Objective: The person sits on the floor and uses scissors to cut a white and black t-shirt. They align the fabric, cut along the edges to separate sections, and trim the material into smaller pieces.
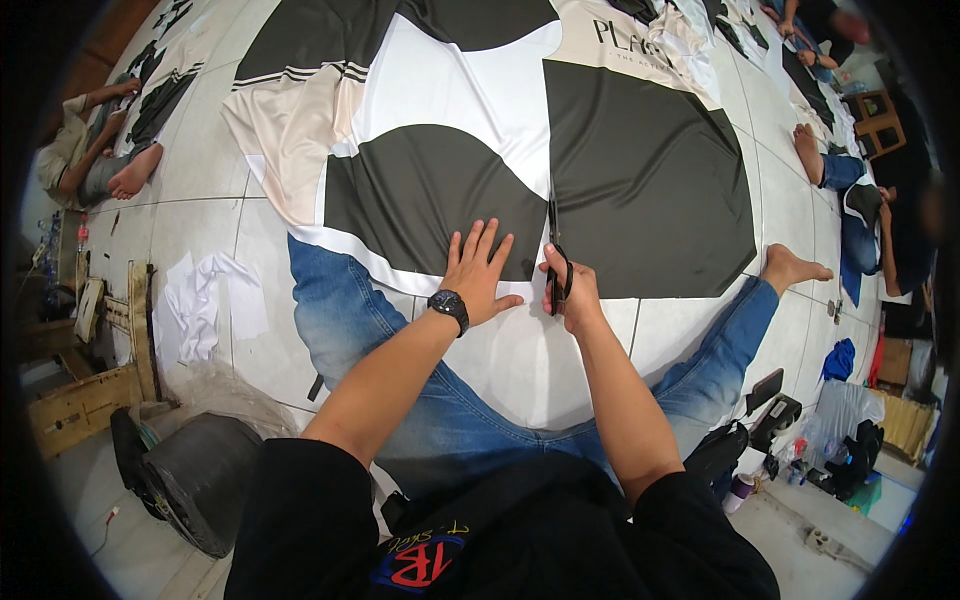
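Observation:
A large sheet of fabric [650,180] with dark, white and cream printed panels lies spread on the tiled floor between my legs. My right hand [575,290] grips black-handled scissors [560,275], whose blades lie along the border between the dark right panel and the white strip. My left hand [478,270], with a black watch [449,311] on the wrist, presses flat on the dark left panel [410,190], fingers spread. It rests just left of the scissors. Whether the blades are parted is hard to make out.
White fabric scraps [205,300] lie on the floor at left, near a wooden frame [110,370] and a dark roll [205,480]. Other people sit at far left and far right with similar fabric. Bottles, a purple can [738,492] and bags clutter the lower right.

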A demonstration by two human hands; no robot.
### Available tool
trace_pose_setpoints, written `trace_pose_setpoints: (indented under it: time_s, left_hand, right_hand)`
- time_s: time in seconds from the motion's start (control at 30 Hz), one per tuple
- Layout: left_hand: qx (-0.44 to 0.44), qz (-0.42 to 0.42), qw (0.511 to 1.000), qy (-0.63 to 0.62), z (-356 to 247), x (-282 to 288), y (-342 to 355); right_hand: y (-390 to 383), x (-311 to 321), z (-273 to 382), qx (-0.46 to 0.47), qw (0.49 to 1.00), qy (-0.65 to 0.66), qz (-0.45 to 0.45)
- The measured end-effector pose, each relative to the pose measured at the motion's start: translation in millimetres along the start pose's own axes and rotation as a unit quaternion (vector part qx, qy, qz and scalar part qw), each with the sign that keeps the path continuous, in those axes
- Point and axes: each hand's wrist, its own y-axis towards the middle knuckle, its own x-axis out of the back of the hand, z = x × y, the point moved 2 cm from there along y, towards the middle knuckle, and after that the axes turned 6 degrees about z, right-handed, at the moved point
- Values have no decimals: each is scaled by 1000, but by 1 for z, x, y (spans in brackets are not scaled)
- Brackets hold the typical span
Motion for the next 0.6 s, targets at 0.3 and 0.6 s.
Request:
trace_pose_setpoints:
  time_s: [0.3, 0.6]
  left_hand:
    - [-3, -2, 1000, 4, 0, -2, 0]
    - [3, 10, 1000, 10, -2, 0, -1]
  right_hand:
    - [22, -2, 0, 28, 999, -16, -1]
    - [31, -14, 39, 7, 1000, 3, -2]
